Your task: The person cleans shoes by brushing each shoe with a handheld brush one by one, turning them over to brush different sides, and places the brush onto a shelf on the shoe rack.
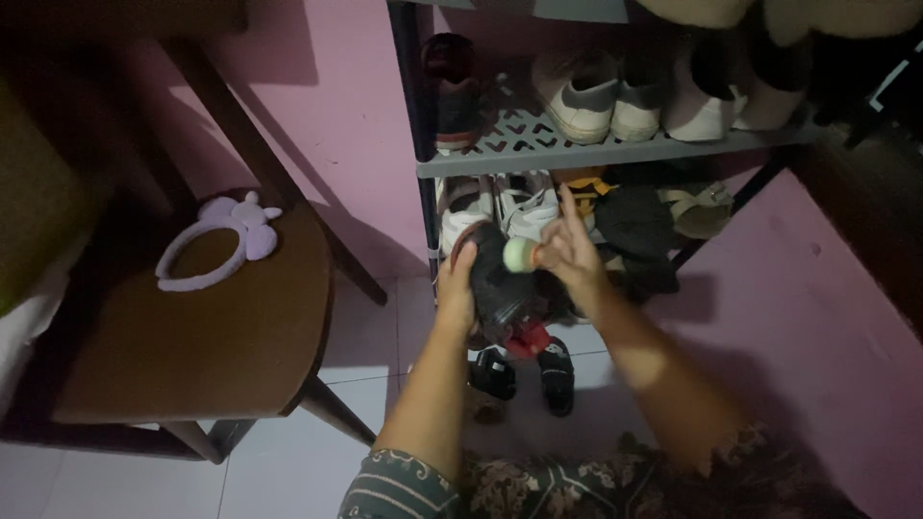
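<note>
White tile floor [365,384], pink walls [327,115], dim light. Nearest me, patterned sleeves [538,481] cover my upper arms. On the floor ahead of them lies a pair of black sandals [524,373].

My left hand [456,288] grasps a dark shoe [500,284] by its side, thumb up along it; the shoe has a red patch at its lower end and is held in the air above the sandals. My right hand [569,252] pinches a small brush [522,254] with a pale round head set against the shoe, one finger raised.

To the left stands a brown wooden chair [202,336] with a lilac headband [216,240] on its seat.

Behind the shoe, a grey rack [577,149] blocks the wall: white sneakers [577,91] on the perforated upper shelf, mixed shoes below.
</note>
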